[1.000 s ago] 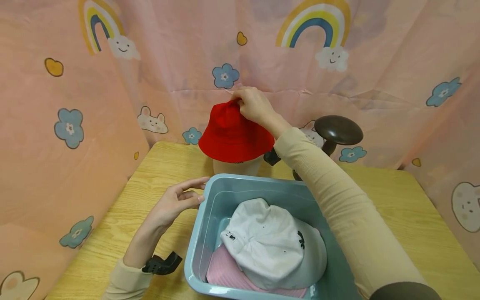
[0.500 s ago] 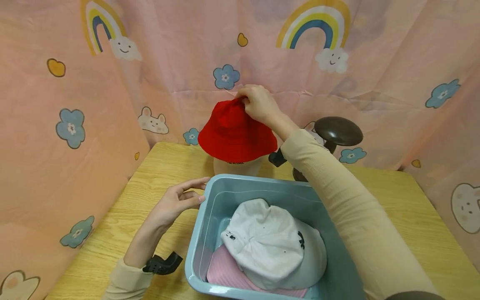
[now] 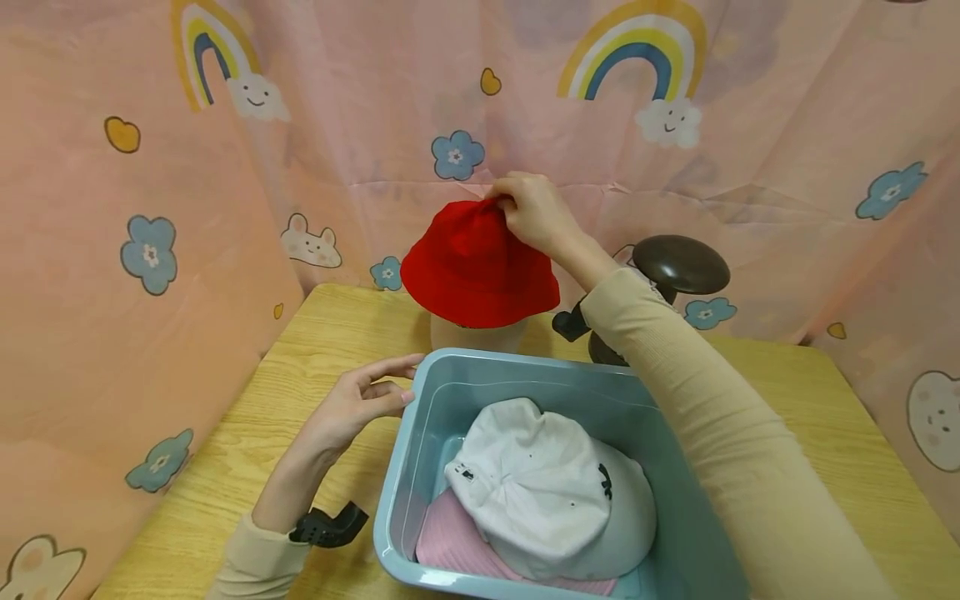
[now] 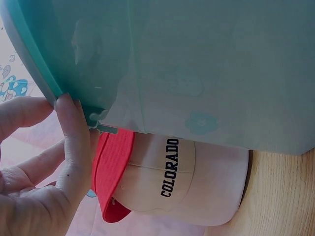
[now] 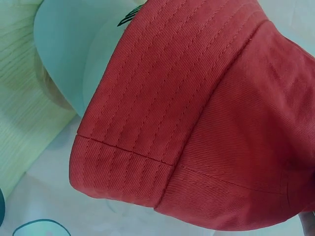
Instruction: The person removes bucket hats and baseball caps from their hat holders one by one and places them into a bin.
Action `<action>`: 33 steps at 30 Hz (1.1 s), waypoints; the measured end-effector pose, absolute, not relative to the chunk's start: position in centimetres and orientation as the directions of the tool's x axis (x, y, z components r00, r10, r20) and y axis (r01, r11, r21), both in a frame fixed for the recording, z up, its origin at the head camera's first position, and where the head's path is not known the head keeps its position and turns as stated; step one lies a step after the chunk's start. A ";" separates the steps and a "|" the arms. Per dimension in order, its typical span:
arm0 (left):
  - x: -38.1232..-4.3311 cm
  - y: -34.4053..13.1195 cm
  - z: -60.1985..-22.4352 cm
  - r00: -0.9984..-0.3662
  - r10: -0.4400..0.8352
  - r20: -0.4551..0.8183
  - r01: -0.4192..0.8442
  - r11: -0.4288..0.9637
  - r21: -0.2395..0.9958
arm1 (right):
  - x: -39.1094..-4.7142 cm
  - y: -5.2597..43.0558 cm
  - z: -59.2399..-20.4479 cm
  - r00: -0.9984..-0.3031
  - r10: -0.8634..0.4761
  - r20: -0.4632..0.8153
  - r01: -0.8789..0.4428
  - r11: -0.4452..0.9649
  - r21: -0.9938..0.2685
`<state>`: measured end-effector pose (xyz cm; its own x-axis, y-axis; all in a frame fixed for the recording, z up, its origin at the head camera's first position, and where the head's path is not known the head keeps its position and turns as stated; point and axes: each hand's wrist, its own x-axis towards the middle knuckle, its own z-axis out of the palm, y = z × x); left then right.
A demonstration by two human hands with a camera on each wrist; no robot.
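Observation:
My right hand (image 3: 536, 212) pinches the crown of a red bucket hat (image 3: 468, 267). The hat covers the top of a pale baseball cap (image 4: 211, 182) lettered COLORADO, which shows under the red brim in the left wrist view. Up close in the right wrist view, the stitched hat (image 5: 197, 113) fills most of the frame. My left hand (image 3: 352, 408) holds the far left corner of a blue plastic tub (image 3: 397, 500), thumb and fingertips at its rim. Inside the tub, a white cap (image 3: 540, 483) lies over a pink ribbed cap (image 3: 457, 537).
Behind the tub, right of the bucket hat, a dark brown hat stand (image 3: 681, 264) with an oval top rises from the wooden table (image 3: 330, 333). A pink patterned curtain (image 3: 375, 100) closes off the back and sides.
My right hand shifts slightly right, and the red hat's brim moves a little right, covering the lettering on the cap below in the head view. The left hand keeps its hold on the rim.

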<state>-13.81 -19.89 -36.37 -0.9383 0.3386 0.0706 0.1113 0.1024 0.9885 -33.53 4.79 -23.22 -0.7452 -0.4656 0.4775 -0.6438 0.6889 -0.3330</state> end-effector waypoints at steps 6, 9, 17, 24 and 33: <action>-13.8 -20.0 -36.4 -0.938 0.340 0.069 0.110 0.102 0.989 | -33.7 4.7 -23.0 -0.729 -0.466 0.501 -0.655 0.686 -0.316; -13.8 -20.0 -36.4 -0.939 0.339 0.066 0.107 0.103 0.989 | -33.8 4.6 -22.8 -0.707 -0.476 0.523 -0.674 0.678 -0.294; -13.8 -19.9 -36.4 -0.938 0.339 0.070 0.110 0.101 0.989 | -34.4 4.5 -21.9 -0.707 -0.450 0.545 -0.650 0.717 -0.252; -13.7 -19.8 -36.5 -0.937 0.344 0.064 0.104 0.099 0.990 | -34.6 5.0 -21.5 -0.737 -0.414 0.535 -0.620 0.730 -0.289; -13.6 -19.8 -36.2 -0.940 0.337 0.047 0.090 0.112 0.990 | -34.2 5.5 -19.9 -0.712 -0.376 0.592 -0.609 0.751 -0.255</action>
<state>-13.60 -19.75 -36.21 -0.9404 0.3368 0.0473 0.0899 0.1118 0.9897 -34.21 5.48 -19.88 -0.7123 -0.3764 0.5924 -0.6090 0.7510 -0.2550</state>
